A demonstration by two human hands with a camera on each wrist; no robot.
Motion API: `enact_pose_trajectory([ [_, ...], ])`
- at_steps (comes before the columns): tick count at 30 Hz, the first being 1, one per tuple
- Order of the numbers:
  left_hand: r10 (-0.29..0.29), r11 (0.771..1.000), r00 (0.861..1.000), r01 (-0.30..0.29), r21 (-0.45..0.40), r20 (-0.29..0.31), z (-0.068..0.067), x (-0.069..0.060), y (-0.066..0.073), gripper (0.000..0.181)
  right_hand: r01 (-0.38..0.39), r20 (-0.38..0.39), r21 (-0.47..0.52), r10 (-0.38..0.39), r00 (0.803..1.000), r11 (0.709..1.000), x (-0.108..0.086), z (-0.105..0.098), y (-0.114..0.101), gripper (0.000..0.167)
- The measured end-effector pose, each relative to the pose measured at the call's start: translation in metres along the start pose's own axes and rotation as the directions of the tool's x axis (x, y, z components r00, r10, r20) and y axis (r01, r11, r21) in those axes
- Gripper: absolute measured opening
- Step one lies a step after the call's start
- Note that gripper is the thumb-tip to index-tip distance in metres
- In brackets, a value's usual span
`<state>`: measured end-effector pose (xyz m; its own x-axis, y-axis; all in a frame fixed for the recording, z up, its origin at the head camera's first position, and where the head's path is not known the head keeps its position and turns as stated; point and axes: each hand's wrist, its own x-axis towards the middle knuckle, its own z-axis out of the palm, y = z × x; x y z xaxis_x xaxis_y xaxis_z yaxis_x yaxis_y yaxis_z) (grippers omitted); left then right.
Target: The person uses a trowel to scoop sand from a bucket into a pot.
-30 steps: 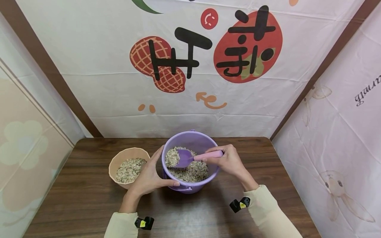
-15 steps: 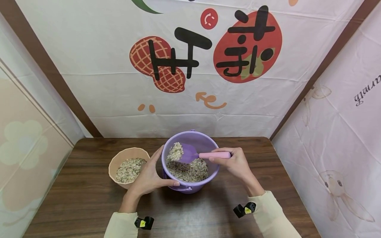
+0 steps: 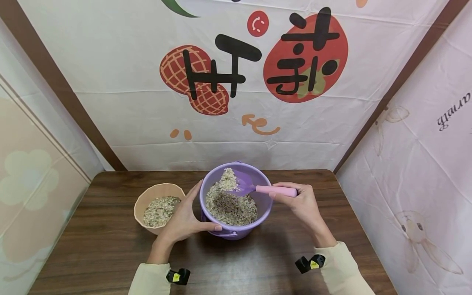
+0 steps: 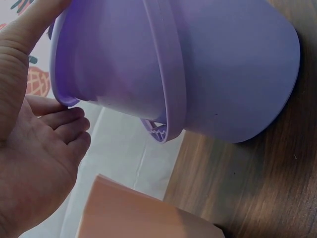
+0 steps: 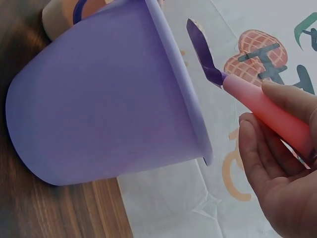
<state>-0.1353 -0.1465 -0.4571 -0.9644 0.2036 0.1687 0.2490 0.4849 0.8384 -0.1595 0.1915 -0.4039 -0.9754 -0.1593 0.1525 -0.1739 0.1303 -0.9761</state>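
My right hand grips the pink handle of a purple-bladed scoop, with thumb and fingers round it. On the blade sits a heap of pale grain flakes, raised above the flakes inside the purple bucket. In the right wrist view the scoop's blade appears above the rim. My left hand holds the bucket's left side. Its thumb lies at the front rim, and in the left wrist view its bent fingers touch the rim from outside.
Just left of the bucket stands a peach faceted bowl with similar flakes, partly covered by my left hand. Both containers rest on a dark wooden table. A printed cloth wall rises behind the table, with more cloth at both sides.
My right hand has drawn the loaded scoop to the right and up, away from the bucket's left rim. The left hand and both containers keep their places.
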Motion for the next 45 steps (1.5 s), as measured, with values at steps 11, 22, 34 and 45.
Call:
enact_pose_trajectory([
  [11, -0.007, 1.0, 1.0, 0.007, 0.006, -0.003, 0.0, 0.0, -0.001, 0.139, 0.0, -0.057, 0.004, 0.001, 0.998, 1.0, -0.001, -0.001, 0.001, 0.03],
  [22, -0.01, 1.0, 1.0, 0.01, -0.001, -0.013, 0.0, 0.0, -0.003, 0.138, 0.006, -0.059, -0.001, -0.006, 0.998, 1.0, 0.0, 0.003, -0.001, 0.029],
  [34, -0.055, 0.998, 0.998, 0.054, -0.01, -0.015, -0.008, -0.008, -0.004, 0.137, 0.011, -0.051, 0.009, -0.011, 0.999, 1.0, 0.002, 0.007, -0.002, 0.028],
  [45, -0.108, 0.993, 0.988, 0.112, 0.024, -0.112, -0.048, -0.029, -0.022, 0.136, -0.032, -0.046, -0.005, 0.032, 0.998, 0.999, 0.003, 0.013, -0.005, 0.028],
])
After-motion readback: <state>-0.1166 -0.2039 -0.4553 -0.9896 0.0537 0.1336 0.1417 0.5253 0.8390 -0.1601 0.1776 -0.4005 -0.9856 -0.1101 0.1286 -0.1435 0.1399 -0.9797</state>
